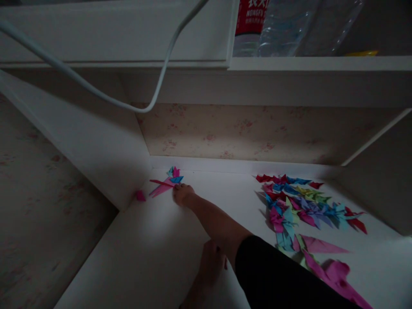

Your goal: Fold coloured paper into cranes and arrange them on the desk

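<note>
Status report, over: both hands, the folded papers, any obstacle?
Right hand at small paper cluster, grip unclear. Left hand partly hidden by right forearm. Larger paper pile lies right. White cable crosses upper view.

pretty dim in here | faded floral wallpaper (225, 134) behind and left | white cabinet (112, 34) up top | plain white desktop (144, 257) below

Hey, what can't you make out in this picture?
Head view:
- Left hand: fingers indistinct in dim light, where it overlaps the right forearm.
- Right hand: fingertips too small and dark to tell whether they grip the pink folded paper.
- Red label: cut off by the top edge.
- White cable: ends beyond the frame.
</note>
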The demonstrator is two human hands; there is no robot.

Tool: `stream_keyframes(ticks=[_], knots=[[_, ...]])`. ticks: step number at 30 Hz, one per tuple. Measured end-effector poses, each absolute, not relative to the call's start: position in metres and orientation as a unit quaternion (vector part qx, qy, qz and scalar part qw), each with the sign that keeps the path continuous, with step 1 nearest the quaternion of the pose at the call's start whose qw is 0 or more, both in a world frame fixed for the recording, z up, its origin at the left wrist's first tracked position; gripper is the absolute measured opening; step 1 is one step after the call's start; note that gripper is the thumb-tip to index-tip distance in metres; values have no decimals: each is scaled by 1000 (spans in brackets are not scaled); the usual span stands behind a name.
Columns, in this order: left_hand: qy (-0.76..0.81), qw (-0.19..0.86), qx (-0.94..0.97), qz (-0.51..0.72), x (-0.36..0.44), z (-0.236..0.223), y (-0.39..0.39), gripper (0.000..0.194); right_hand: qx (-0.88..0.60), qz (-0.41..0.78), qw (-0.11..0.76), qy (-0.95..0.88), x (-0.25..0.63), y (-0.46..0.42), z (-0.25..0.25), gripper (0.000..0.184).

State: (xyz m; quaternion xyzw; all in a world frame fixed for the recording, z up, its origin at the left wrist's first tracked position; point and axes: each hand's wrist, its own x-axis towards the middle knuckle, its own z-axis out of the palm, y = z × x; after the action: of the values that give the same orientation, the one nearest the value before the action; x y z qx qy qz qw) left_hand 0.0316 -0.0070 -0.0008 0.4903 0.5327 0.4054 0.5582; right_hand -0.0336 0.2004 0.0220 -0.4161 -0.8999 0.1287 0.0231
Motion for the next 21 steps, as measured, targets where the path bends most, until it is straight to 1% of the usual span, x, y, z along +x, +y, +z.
stream_keyframes(ticks=[2, 5, 8, 12, 13, 14, 16, 17, 19, 21], knots=[[541, 550, 498, 396, 33, -3, -7, 28, -409, 136, 39, -901, -30, 196, 23, 32], [544, 542, 508, 391, 34, -2, -5, 30, -393, 159, 86, -902, -18, 183, 29, 29], [534, 552, 507, 391, 35, 2, -3, 26, -373, 192, 148, -895, 0, 164, 38, 28], [527, 560, 497, 402, 35, 0, -2, 24, -378, 239, 245, -860, 37, 130, 53, 35], [528, 558, 493, 409, 35, -2, -2, 25, -391, 273, 284, -832, 49, 119, 57, 36], [527, 556, 489, 416, 35, -4, -2, 25, -408, 332, 342, -779, 62, 108, 61, 36], [519, 563, 475, 434, 35, -7, -1, 27, -438, 455, 448, -632, 90, 82, 67, 36], [511, 574, 461, 443, 35, -9, -1, 28, -453, 493, 493, -556, 104, 69, 69, 40], [488, 601, 430, 463, 35, -9, -2, 30, -483, 526, 542, -443, 131, 41, 67, 51], [465, 618, 416, 479, 36, -6, -5, 34, -506, 536, 558, -381, 152, 14, 59, 58]])
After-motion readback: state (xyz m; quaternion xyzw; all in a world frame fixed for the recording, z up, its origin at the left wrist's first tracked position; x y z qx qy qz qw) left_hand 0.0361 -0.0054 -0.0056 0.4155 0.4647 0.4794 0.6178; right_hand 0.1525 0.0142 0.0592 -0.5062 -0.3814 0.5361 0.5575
